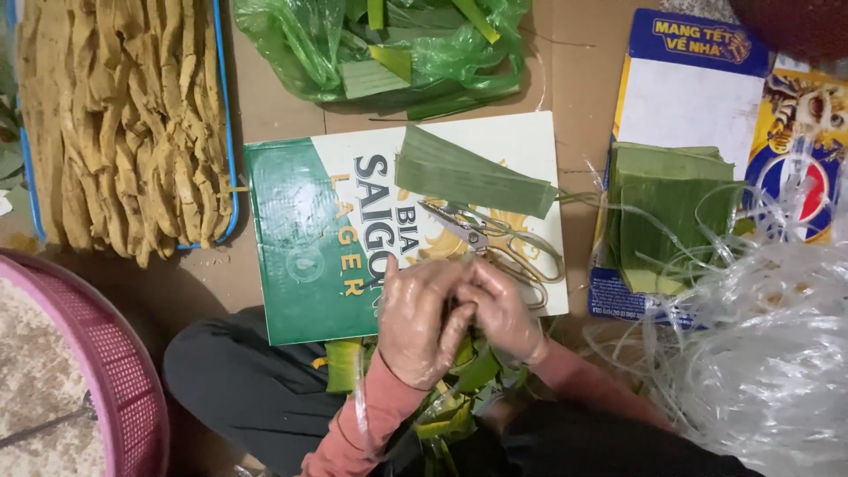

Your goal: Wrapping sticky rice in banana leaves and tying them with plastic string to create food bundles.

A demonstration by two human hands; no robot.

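1. Risk, as a judgement: the scissors [495, 240] lie open-handled just beyond the right hand [505, 311], blades pointing away to the left. A careless reach forward could catch them.
2. A second risk: the loose clear plastic strings [760, 353] spill out to the right of the right hand. A sleeve or finger could snag them and drag the tangle across the cardboard sheet [300, 256].
3. The thin clear gloves on both hands look slippery, so the leaf bundle [459, 389] might slide or loosen if the grip slackens.
4. The left hand [422, 320] is curled closed, fingers folded inward against the right hand; what lies inside it is hidden.
5. The right hand is likewise closed, knuckles pressed to the left, pinching something small that cannot be made out.
6. The leaf bundle sits directly beneath the two hands, in the person's lap.
7. A folded banana leaf strip [473, 172] lies beyond the hands. A stack of cut leaves [671, 212] rests far right.
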